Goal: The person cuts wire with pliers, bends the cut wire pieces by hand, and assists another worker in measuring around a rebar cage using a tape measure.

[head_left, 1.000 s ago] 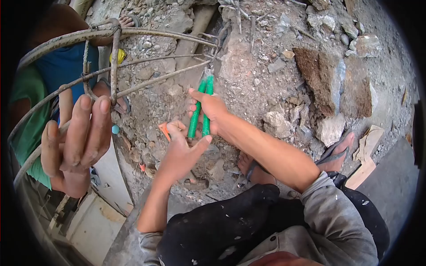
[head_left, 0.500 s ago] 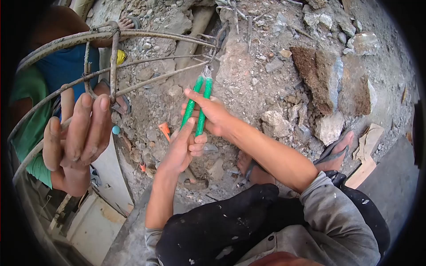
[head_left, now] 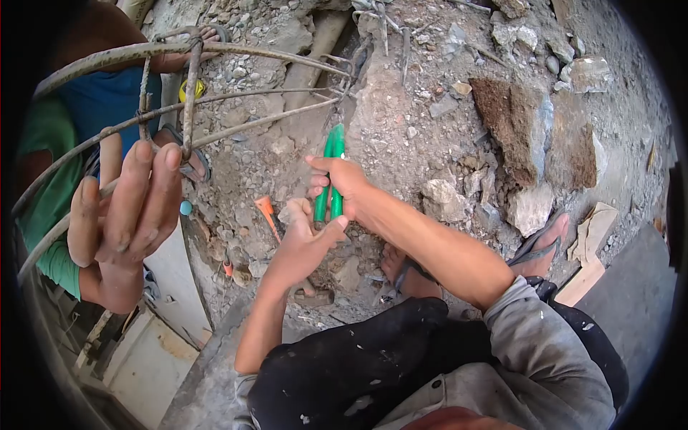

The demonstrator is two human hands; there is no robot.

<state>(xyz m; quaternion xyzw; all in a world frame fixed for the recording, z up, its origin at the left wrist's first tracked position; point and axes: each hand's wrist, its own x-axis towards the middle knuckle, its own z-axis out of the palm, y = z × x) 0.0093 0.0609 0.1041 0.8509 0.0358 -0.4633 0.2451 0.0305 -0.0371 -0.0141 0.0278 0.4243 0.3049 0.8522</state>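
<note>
Green-handled pliers (head_left: pixel 330 172) point away from me, their jaws at the end of a rebar cage (head_left: pixel 269 118); the jaws are small and hard to make out. My right hand (head_left: pixel 340 183) is closed around both handles, which lie close together. Just below the handle ends is my left hand (head_left: pixel 301 244), its thumb stretched out and fingers apart, close to the handles without gripping them. Another person's hand (head_left: pixel 132 208) is under the cage bars at the left.
Broken concrete and rubble (head_left: pixel 444 201) cover the ground, with large chunks (head_left: pixel 505 129) at the right. An orange-handled tool (head_left: pixel 266 211) and a hammer-like tool (head_left: pixel 312 294) lie near my left hand. The other person's sandalled foot (head_left: pixel 190 161) is beside the cage. A torn cardboard piece (head_left: pixel 591 244) lies right.
The green handles have come closer together in my right hand. My left hand has let go of them and moved slightly down and right, its fingers opening.
</note>
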